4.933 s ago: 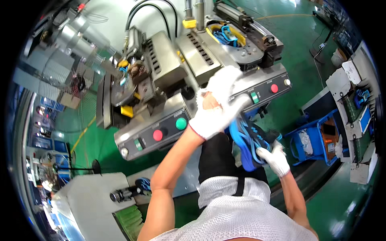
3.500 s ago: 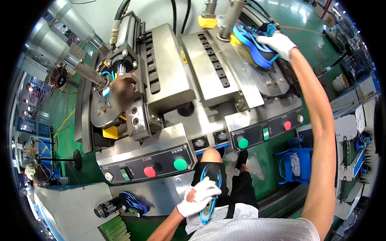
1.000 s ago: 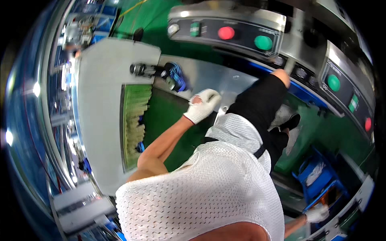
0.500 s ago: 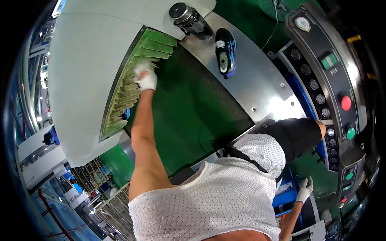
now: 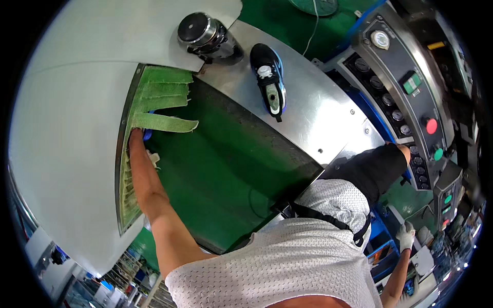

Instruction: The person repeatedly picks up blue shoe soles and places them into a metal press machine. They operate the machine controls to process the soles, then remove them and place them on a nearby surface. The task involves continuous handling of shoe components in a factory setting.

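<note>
My left forearm (image 5: pixel 149 179) reaches among the green fabric strips (image 5: pixel 164 82) hanging across the opening of a pale machine housing (image 5: pixel 67 128). The strips hide my left hand, so its fingers and anything in them do not show. A small blue thing (image 5: pixel 148 134) shows beside that wrist, too little of it to name. My right hand (image 5: pixel 405 236), in a white knit glove, hangs out to the right side with nothing seen in it, its fingers loosely stretched. On the metal ledge lies a black sneaker (image 5: pixel 267 77) with a blue-and-white sole edge.
A dark flask (image 5: pixel 210 38) stands at the far end of the metal ledge (image 5: pixel 313 113). A dark green conveyor belt (image 5: pixel 221 169) runs out from the opening. At the right is a control panel (image 5: pixel 411 87) with gauges and coloured buttons. Blue crates (image 5: pixel 380 236) sit behind me.
My gloved left hand has gone from in front of the strips to behind them, in the opening. The view has shifted, and my right hand hangs farther from my body.
</note>
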